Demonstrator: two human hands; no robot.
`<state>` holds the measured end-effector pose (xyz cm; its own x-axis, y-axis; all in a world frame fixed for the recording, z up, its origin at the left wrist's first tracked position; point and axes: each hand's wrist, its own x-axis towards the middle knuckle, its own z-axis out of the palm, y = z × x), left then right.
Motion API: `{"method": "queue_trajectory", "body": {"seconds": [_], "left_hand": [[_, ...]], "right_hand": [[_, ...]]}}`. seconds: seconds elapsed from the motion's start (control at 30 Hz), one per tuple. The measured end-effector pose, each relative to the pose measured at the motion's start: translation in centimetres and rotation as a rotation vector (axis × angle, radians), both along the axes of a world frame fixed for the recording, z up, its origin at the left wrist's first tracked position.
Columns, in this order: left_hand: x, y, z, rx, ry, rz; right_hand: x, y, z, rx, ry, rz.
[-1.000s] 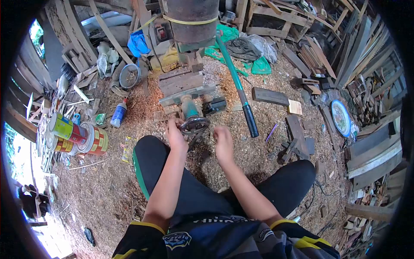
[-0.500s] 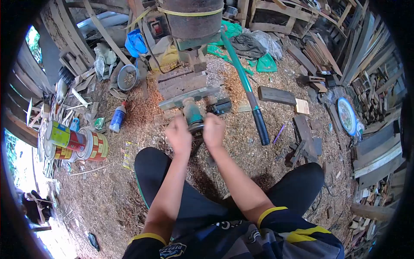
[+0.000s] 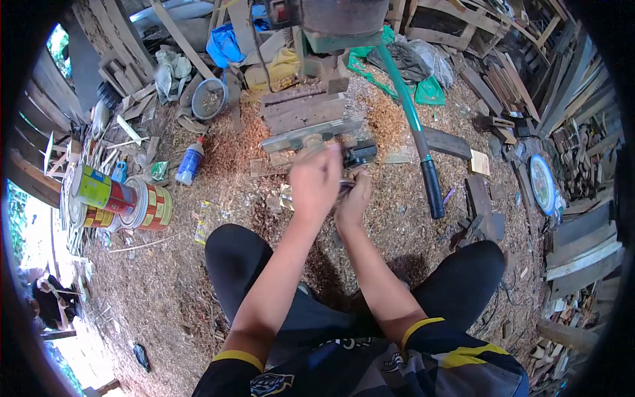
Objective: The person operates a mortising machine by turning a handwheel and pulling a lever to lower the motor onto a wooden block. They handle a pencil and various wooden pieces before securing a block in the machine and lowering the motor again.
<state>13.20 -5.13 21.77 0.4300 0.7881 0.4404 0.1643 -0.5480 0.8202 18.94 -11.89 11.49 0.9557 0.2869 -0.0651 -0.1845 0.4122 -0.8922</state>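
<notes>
A metal vise [image 3: 281, 142] stands on the floor in front of me, below a heavy dark machine head [image 3: 340, 16], with worn wooden boards [image 3: 301, 114] behind its jaw. My left hand [image 3: 314, 184] is over the front of the vise, smeared by motion, and it covers the greenish screw housing. Lower and to the right, my right hand [image 3: 354, 198] has its fingers curled around the dark vise handle [image 3: 346, 187]. Most of that handle is hidden behind both hands. A long green lever with a black grip [image 3: 432, 188] slants down at the right of the vise.
Wood shavings cover the ground. Paint cans [image 3: 153, 204], a blue-white bottle [image 3: 190, 162] and a bucket [image 3: 210, 99] stand at left. A dark timber [image 3: 446, 142], a round tray [image 3: 542, 185] and scrap wood lie at right. Another person [image 3: 53, 304] is at far left.
My left hand has gone up and over the vise front; my right hand has moved right and slightly down. The handle has turned. The whole view has shifted, so the machine appears further right.
</notes>
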Motion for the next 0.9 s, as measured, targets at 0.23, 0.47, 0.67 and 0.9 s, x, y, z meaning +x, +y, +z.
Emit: {"method": "queue_trajectory", "body": {"seconds": [0.23,0.47,0.67,0.9], "left_hand": [[-3.2,0.0,-6.5,-0.091,-0.061,0.006],[-3.6,0.7,-1.4,-0.27,-0.455,-0.149],[-3.2,-1.6,-5.7,-0.484,-0.273,-0.088],[-4.8,-2.7,-0.4,-0.193,-0.314,-0.246]], "right_hand": [[0.7,-0.6,6.5,-0.398,-0.697,0.082],[-0.5,-1.2,-2.9,-0.335,-0.288,-0.102],[-1.5,-0.9,2.3,-0.398,-0.537,-0.027],[-2.7,-1.5,-0.9,-0.362,-0.064,-0.017]]}}
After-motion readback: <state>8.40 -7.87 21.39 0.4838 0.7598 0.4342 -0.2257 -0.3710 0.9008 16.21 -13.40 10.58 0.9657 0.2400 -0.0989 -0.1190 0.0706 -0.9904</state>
